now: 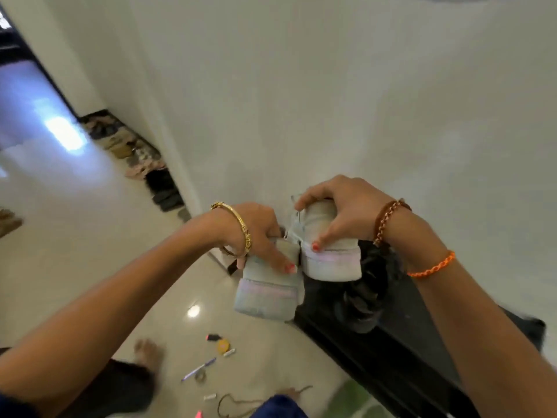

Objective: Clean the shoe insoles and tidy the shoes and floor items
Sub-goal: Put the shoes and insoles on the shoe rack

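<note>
Both forearms reach far; each pale shoe is gripped from above, left hand on the left shoe, right hand on the right shoe, fingers curled around them, held side by side above the dark bench, probably to be set down as a pair.

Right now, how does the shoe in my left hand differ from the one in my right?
The left shoe sits lower and nearer the camera than the right shoe. The left hand grips its shoe from the side, fingers down the heel; the right hand grips its shoe from above. Both are pale, heels toward the camera, with a pinkish band above the sole, and they touch.
</note>
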